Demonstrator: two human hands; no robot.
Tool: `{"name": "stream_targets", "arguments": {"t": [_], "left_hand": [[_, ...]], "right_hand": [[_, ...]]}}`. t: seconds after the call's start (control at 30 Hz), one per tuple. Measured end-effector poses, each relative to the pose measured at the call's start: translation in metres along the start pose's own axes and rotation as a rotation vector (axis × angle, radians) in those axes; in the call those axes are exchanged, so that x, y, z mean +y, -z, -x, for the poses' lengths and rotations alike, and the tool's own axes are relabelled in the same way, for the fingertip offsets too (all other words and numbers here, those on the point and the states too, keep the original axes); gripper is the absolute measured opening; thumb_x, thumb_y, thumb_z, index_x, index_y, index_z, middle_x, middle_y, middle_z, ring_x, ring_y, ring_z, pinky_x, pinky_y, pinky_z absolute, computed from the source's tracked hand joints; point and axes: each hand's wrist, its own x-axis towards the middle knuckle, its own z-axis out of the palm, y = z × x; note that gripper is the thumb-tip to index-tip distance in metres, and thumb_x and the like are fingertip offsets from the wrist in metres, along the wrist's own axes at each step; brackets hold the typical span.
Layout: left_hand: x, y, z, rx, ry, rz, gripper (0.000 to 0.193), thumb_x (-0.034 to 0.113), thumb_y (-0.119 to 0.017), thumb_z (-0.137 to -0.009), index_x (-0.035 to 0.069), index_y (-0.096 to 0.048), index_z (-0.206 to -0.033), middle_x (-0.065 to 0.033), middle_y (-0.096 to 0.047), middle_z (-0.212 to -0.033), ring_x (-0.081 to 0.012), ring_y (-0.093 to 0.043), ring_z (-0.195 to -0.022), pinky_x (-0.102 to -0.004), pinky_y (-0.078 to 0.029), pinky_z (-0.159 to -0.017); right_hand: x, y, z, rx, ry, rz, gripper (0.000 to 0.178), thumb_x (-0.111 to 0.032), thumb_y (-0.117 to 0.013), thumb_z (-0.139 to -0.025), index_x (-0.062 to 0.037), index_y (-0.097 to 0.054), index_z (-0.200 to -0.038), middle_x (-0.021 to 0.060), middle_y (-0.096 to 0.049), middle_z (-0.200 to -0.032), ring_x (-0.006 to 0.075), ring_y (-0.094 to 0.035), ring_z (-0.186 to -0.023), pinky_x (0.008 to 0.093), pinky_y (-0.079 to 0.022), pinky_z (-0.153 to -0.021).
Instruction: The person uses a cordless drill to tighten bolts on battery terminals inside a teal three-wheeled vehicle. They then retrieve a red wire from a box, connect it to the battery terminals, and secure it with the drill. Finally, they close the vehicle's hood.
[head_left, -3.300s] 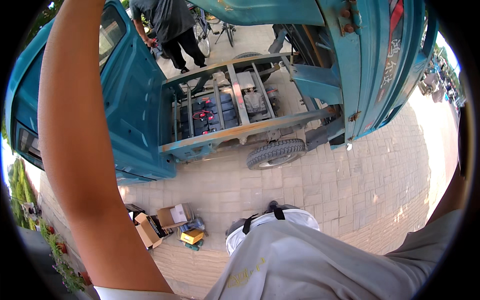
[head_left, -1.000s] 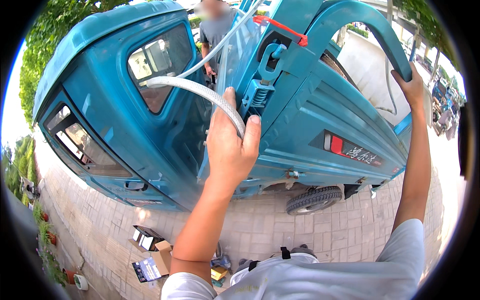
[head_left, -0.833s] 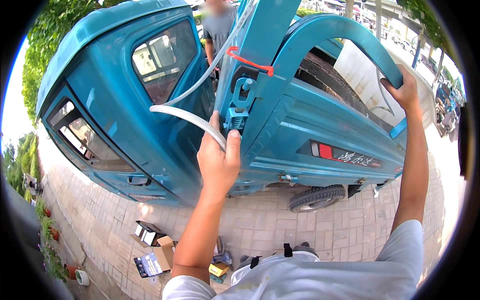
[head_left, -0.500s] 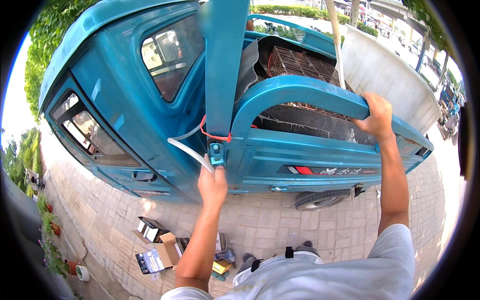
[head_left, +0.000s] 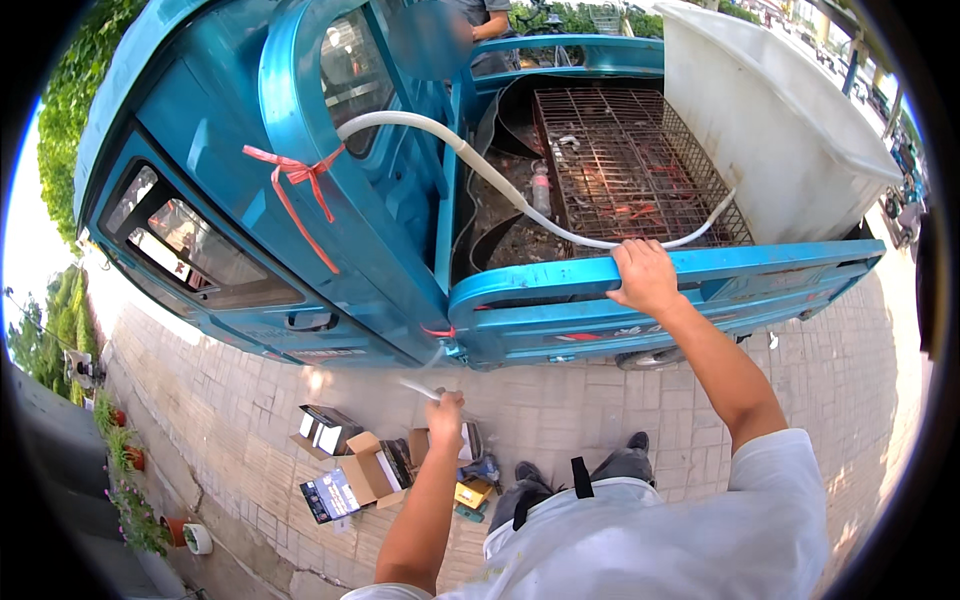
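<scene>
My left hand (head_left: 445,415) is closed over the paving, clear of the vehicle. From its fingers sticks the end of a thin white hose (head_left: 420,388), partly blurred. With my right hand (head_left: 645,277) I grip the top rail (head_left: 545,276) of the blue cargo bed's near side. Just left of that rail, a red tie (head_left: 437,332) hangs by the latch (head_left: 454,351) at the corner post. A thicker white hose (head_left: 480,165) arches from the cab-side post down into the bed and passes behind my right hand.
Inside the bed lie a rusty wire cage (head_left: 630,150) and a clear bottle (head_left: 541,190). A large white tub (head_left: 770,115) stands at its right end. Open cardboard boxes (head_left: 368,478) and tools (head_left: 478,488) sit on the paving by my feet. Across the bed is another person (head_left: 490,22).
My left hand has drawn down and away from the latch with the thin hose. My right hand stays on the rail. The view has shifted, revealing more of the bed.
</scene>
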Motion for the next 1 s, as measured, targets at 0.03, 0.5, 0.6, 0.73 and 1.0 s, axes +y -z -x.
{"name": "stream_targets", "arguments": {"t": [0.03, 0.5, 0.6, 0.73, 1.0], "left_hand": [[-0.001, 0.009, 0.001, -0.018, 0.111, 0.1, 0.044, 0.022, -0.046, -0.089, -0.002, -0.045, -0.126, -0.0197, -0.062, -0.105, -0.0292, -0.062, -0.096, -0.0394, -0.049, -0.078], [-0.109, 0.163, -0.079, 0.25, 0.432, 0.475, 0.032, 0.033, -0.053, -0.095, 0.004, -0.052, -0.107, -0.0101, -0.057, -0.089, -0.0244, -0.057, -0.076, -0.0432, -0.049, -0.069], [-0.133, 0.199, -0.082, 0.286, 0.338, 0.436, 0.029, 0.031, -0.054, -0.095, 0.002, -0.056, -0.098, -0.0087, -0.059, -0.093, -0.0219, -0.057, -0.07, -0.0382, -0.052, -0.066], [-0.182, 0.171, -0.057, 0.235, 0.399, 0.145, 0.031, 0.034, -0.057, -0.092, 0.009, -0.055, -0.11, -0.0019, -0.057, -0.09, -0.0179, -0.053, -0.078, -0.0378, -0.043, -0.071], [-0.316, 0.101, 0.055, -0.067, 0.563, -0.226, 0.026, 0.028, -0.057, -0.091, 0.008, -0.061, -0.107, -0.0009, -0.062, -0.085, -0.014, -0.058, -0.07, -0.0304, -0.042, -0.057]], "right_hand": [[0.001, -0.003, 0.001, -0.004, 0.002, -0.001, 0.059, -0.029, -0.087, -0.049, -0.0076, -0.054, -0.093, 0.0085, -0.059, -0.09, 0.0262, -0.058, -0.088, 0.0384, -0.044, -0.078], [-0.016, -0.013, 0.003, -0.026, -0.056, 0.033, 0.059, -0.027, -0.085, -0.057, -0.0062, -0.055, -0.104, 0.0092, -0.06, -0.095, 0.0275, -0.059, -0.092, 0.0394, -0.045, -0.08], [-0.021, -0.022, 0.001, 0.017, -0.03, 0.032, 0.059, -0.027, -0.085, -0.056, -0.0069, -0.056, -0.103, 0.0091, -0.062, -0.093, 0.0279, -0.06, -0.09, 0.0397, -0.046, -0.079], [-0.017, -0.021, 0.002, 0.012, -0.056, 0.07, 0.057, -0.027, -0.085, -0.056, -0.0083, -0.056, -0.102, 0.0092, -0.063, -0.094, 0.0281, -0.061, -0.091, 0.0401, -0.046, -0.078], [-0.02, -0.024, 0.004, -0.045, -0.072, 0.122, 0.06, -0.03, -0.084, -0.06, -0.0093, -0.058, -0.109, 0.0085, -0.063, -0.098, 0.0274, -0.061, -0.094, 0.0396, -0.046, -0.08]]}}
